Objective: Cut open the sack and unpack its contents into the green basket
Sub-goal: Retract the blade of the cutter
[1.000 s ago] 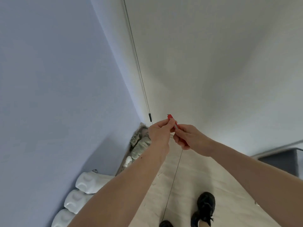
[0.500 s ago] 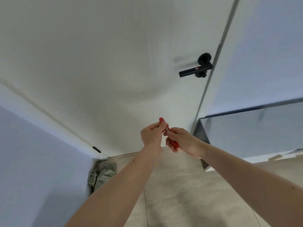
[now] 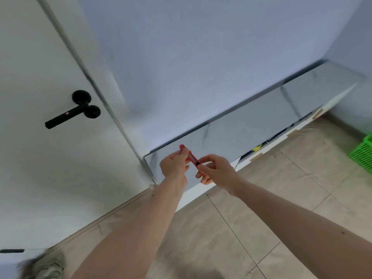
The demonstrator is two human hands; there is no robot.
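A small red utility knife point(image 3: 190, 156) is held out in front of me by both hands. My left hand point(image 3: 174, 165) pinches its upper end between thumb and fingers. My right hand point(image 3: 216, 170) grips its lower end with curled fingers. A corner of the green basket point(image 3: 363, 152) shows on the floor at the far right edge. No sack can be made out for certain.
A white door with a black lever handle point(image 3: 72, 111) stands at the left. A low grey-topped cabinet point(image 3: 261, 119) runs along the blue wall. A crumpled grey-green cloth point(image 3: 48, 266) lies on the tiled floor at the bottom left.
My view has swung to the right: the door handle moved from right to left in frame, and the cabinet and green basket came into sight. Both hands kept hold of the red knife.
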